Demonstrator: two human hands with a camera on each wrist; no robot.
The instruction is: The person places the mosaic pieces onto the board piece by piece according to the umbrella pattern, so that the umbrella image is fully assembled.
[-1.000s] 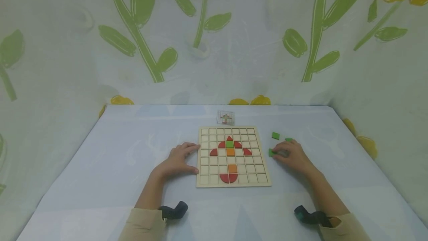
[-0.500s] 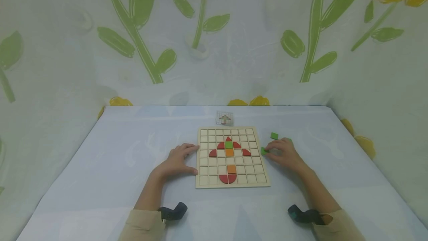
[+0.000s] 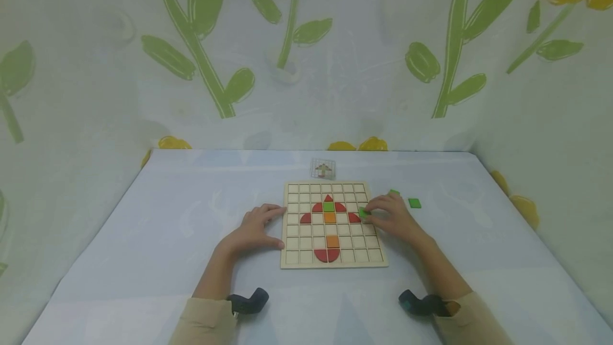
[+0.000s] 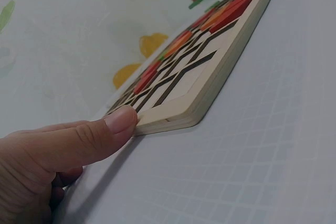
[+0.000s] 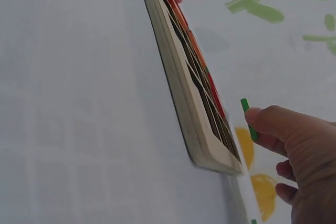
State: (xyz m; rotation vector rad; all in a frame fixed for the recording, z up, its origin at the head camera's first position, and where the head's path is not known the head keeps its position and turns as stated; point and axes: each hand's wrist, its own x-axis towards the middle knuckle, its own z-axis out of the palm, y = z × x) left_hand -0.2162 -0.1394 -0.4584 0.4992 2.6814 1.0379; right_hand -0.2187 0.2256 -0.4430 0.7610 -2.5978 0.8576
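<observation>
A wooden grid board (image 3: pixel 293 229) lies on the table, with red pieces, orange squares (image 3: pixel 332 241) and a green square set in its cells. The thumb and a finger of my left hand (image 3: pixel 251 232) touch its left edge; in the left wrist view the thumb (image 4: pixel 100 135) meets the board near a corner. Between thumb and fingers, my right hand (image 3: pixel 395 216) pinches a green square tile (image 3: pixel 363 212) above the board's right side. The right wrist view shows that tile (image 5: pixel 249 119) raised and tilted, apart from the board.
Two loose green tiles (image 3: pixel 414 203) lie right of the board, one partly hidden behind the right hand. Behind the board is a small card (image 3: pixel 323 168) with a gridded picture. A flower-printed curtain (image 3: pixel 354 68) stands past the table's far edge.
My right hand has carried the green tile leftward, from the table to over the board's right side. One loose tile behind it has come into full view. The left hand stays put.
</observation>
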